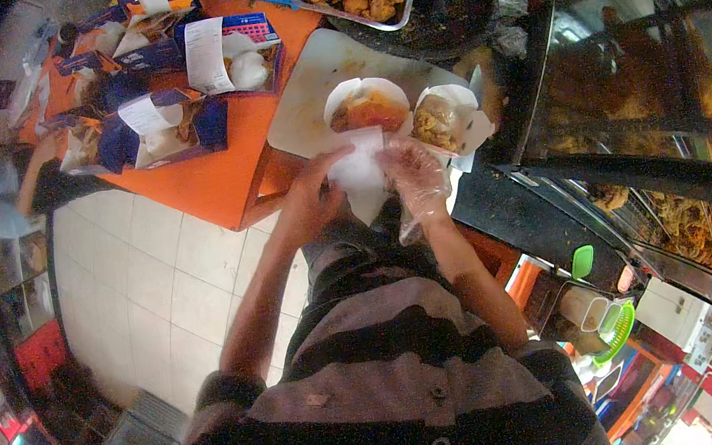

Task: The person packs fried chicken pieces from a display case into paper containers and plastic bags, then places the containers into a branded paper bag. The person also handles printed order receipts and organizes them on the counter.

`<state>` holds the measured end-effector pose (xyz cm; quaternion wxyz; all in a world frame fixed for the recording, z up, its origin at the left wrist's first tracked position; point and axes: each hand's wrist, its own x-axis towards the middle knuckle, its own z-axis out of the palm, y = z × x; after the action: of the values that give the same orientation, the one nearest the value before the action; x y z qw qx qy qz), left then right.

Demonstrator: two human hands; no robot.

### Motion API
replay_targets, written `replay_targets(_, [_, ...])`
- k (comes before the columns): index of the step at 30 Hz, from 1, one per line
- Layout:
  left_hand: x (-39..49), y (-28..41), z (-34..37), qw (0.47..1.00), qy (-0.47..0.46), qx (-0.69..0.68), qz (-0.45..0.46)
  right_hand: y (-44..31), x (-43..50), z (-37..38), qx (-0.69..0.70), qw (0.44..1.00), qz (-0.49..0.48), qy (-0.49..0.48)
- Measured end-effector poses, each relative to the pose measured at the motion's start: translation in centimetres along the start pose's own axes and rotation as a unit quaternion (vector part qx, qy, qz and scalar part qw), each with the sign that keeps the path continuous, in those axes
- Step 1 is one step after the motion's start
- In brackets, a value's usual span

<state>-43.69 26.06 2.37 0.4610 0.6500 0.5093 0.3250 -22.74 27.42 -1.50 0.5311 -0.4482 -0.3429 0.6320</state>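
Both of my hands pinch a white paper packet or sheet (pixel 359 161) in front of my waist. My bare left hand (pixel 317 187) is at its left side. A clear plastic glove covers my right hand (pixel 416 170), at the packet's right side. Just beyond it, on a white cutting board (pixel 303 102), stands an open paper box with red-orange food (pixel 370 110). To the right of that is another open paper box holding a clear bag of fried food (pixel 437 120). Fingertips are partly blurred.
An orange table (pixel 206 189) carries several dark blue food boxes (pixel 210 123). Behind the board lies a metal tray of fried chicken (pixel 398 19) on a dark round surface. A glass display case (pixel 638 76) stands at right. Another person's arm (pixel 40 166) reaches in at left.
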Motion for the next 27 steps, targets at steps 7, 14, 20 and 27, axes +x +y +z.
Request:
replay_targets(7, [5.5,-1.2,-3.1,0.949,-0.005,0.261,0.179,3.4,-1.4,2.4,-0.091,0.983,0.006,0.158])
replay_targets(14, [7.1,-5.5,-2.8,0.917,-0.129,0.274,0.261,5.9,-2.1,2.3,-0.126,0.976,0.052,0.172])
replay_targets(20, [7.3,-7.3,-2.3,0.900,-0.144,0.291,0.291,1.0,-1.9,-2.8,-0.058,0.914,-0.127,0.382])
replay_targets(27, [8.0,-6.8,-2.8,0.929,-0.151,0.224,0.253,-6.3,0.3,1.0,-0.660,0.750,-0.053,0.015])
